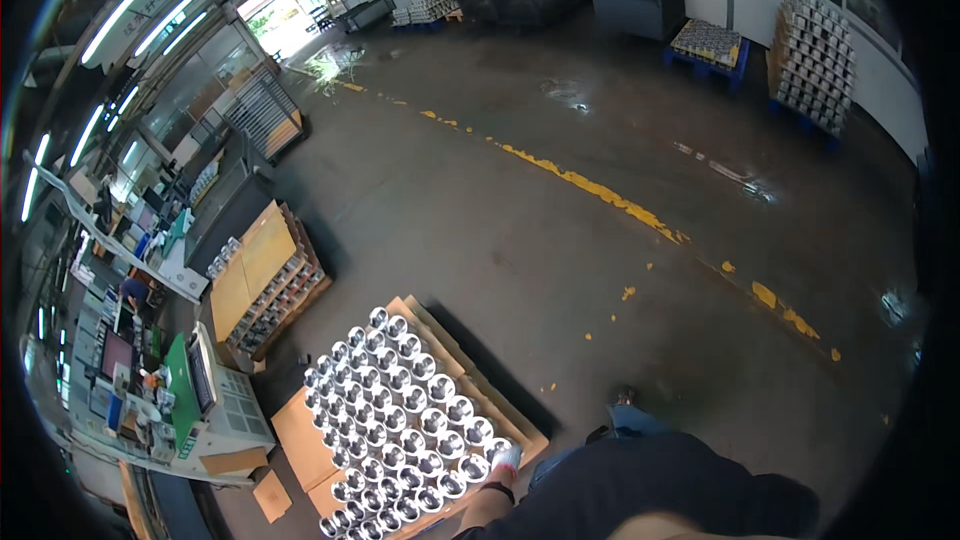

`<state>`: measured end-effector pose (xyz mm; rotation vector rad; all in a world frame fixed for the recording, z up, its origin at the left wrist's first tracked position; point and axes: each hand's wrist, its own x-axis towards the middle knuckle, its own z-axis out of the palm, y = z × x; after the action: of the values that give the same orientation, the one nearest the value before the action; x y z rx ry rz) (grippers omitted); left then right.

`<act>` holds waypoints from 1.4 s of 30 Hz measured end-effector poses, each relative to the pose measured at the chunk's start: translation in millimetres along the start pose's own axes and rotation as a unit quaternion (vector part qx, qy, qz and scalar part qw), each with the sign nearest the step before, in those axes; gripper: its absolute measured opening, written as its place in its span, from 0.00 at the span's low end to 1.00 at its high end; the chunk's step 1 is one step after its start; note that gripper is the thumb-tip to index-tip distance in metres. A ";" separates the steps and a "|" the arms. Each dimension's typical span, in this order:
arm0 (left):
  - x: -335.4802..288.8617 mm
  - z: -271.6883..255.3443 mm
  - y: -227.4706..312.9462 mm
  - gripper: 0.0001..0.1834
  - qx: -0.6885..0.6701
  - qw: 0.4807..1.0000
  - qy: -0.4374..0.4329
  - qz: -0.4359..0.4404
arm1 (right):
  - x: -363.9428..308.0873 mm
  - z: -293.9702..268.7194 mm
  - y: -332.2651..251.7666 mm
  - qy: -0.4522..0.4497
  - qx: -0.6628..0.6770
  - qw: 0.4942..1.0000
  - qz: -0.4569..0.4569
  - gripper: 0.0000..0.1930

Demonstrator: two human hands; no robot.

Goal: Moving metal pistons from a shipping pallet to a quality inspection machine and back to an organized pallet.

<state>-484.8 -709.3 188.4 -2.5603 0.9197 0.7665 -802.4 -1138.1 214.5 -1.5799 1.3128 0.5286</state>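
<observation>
- Head view shows the shiny metal cups (405,410) packed in tight rows on a cardboard sheet over a wooden pallet (455,365) on the floor, low and left of centre; the block's long axis runs from upper left, near the cabinet, down to the lower right, toward the person.
- Left hand (507,460) sits at the lower right corner of that block, touching or just above the end cups; the cups lie up and to the left of it. It seems to close on a small pale thing, but the picture is too small to tell what, or how far the fingers are spread.
- Only this hand is near the cups: its forearm, with a dark band at the wrist, comes up from the bottom edge beside the person's dark clothing (660,485).
- Right hand is not in view, hidden or cut off below the frame.
- Just left of the pallet stand a wooden rack (265,285) topped with cardboard and a pale machine cabinet (235,410).
- Farther out, a worn yellow line (600,195) crosses the wet-looking floor, and stacks of similar metal parts (815,60) stand on blue pallets by the far wall.
</observation>
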 end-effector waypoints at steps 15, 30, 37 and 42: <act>112.8 -83.2 77.8 0.25 -0.579 0.749 -0.052 -0.319 | 212.5 -100.0 -605.7 -0.099 0.016 0.940 -0.327 0.19; 405.6 -354.8 -168.1 0.23 -0.862 0.394 0.239 -0.212 | 345.5 -85.4 -726.2 -0.177 -0.280 0.941 -0.076 0.17; 415.0 -331.6 -217.3 0.21 -0.738 0.500 0.053 -0.450 | 413.3 20.7 -904.3 -0.261 -0.325 0.903 -0.104 0.15; 403.1 -302.6 -216.5 0.21 -0.550 0.649 -0.066 -0.523 | 455.3 134.8 -1128.8 -0.272 -0.330 0.900 -0.084 0.14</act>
<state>34.4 -883.2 222.4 -3.0234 -1.5420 1.2105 409.5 -1311.9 239.3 -1.8614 0.5767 1.2951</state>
